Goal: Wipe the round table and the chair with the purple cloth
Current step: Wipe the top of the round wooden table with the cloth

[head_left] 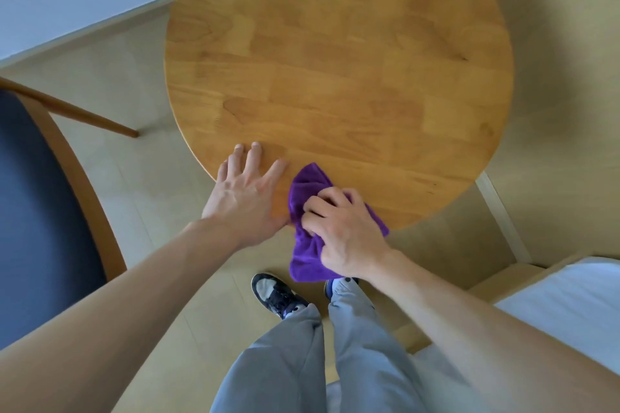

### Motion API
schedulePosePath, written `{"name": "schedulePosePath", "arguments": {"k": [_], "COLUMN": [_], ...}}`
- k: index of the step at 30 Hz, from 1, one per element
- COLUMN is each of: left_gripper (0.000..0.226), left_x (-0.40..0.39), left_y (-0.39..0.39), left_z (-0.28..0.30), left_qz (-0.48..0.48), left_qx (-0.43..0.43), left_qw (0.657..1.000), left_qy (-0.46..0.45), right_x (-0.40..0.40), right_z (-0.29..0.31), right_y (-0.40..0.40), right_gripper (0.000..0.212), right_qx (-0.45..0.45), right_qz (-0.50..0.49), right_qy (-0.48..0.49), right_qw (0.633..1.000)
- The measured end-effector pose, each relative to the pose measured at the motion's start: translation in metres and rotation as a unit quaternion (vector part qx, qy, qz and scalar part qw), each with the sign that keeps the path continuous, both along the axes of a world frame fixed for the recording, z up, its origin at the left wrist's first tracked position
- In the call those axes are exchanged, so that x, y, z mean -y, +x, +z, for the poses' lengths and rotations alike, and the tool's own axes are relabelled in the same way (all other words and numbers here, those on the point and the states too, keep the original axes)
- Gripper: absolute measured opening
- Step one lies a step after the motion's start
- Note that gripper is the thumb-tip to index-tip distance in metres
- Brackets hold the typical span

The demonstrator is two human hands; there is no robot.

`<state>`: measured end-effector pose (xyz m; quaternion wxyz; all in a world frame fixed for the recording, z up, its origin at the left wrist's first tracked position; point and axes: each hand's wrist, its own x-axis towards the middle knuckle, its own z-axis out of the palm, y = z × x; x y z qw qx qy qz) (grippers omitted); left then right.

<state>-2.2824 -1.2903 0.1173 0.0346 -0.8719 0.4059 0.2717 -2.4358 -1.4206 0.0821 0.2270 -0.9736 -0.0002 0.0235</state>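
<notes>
Crumpled purple cloth (308, 211) overhangs round table (339, 77) edge.

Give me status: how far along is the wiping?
Nothing reads as finished. In hand: right hand grips the cloth at the table's near edge, left hand flat beside it. Left: most of the tabletop and the chair, untouched.

Both arms reach forward: left hand (245, 193) lies flat with fingers spread, right hand (345, 231) curled in a grip.
</notes>
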Motion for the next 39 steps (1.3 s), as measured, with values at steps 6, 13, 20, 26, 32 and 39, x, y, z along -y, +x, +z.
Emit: {"name": "schedulePosePath", "arguments": {"k": [6, 13, 20, 26, 32, 39], "left_gripper": [0.097, 0.097, 0.098, 0.097, 0.136, 0.142], "left_x": [0.0, -0.001, -0.004, 0.029, 0.082, 0.085], "left_y": [-0.003, -0.001, -0.001, -0.008, -0.024, -0.028], "left_z": [0.0, -0.001, 0.0, 0.006, -0.004, -0.002], "left_qz": [0.006, 0.005, -0.01, 0.006, -0.029, -0.042], "left_qx": [-0.011, -0.009, 0.005, -0.003, -0.032, -0.025], "left_qw": [1.0, 1.0, 1.0, 1.0, 0.995, 0.992], "left_qy": [0.004, 0.006, 0.017, -0.025, 0.087, 0.117], "right_x": [0.066, -0.004, 0.059, 0.067, 0.045, 0.158], "right_z": [0.0, 0.002, -0.006, 0.001, -0.008, -0.006], "right_y": [-0.018, 0.0, -0.025, -0.013, -0.042, -0.042], "right_gripper": [0.031, 0.029, 0.031, 0.031, 0.041, 0.032], "right_qx": [-0.046, -0.069, -0.018, -0.038, -0.035, -0.031], "right_qz": [-0.213, -0.279, -0.035, -0.49, -0.142, -0.231], "right_qy": [-0.04, -0.051, -0.067, -0.026, -0.096, -0.078], "right_qw": [0.975, 0.956, 0.997, 0.87, 0.985, 0.969]}}
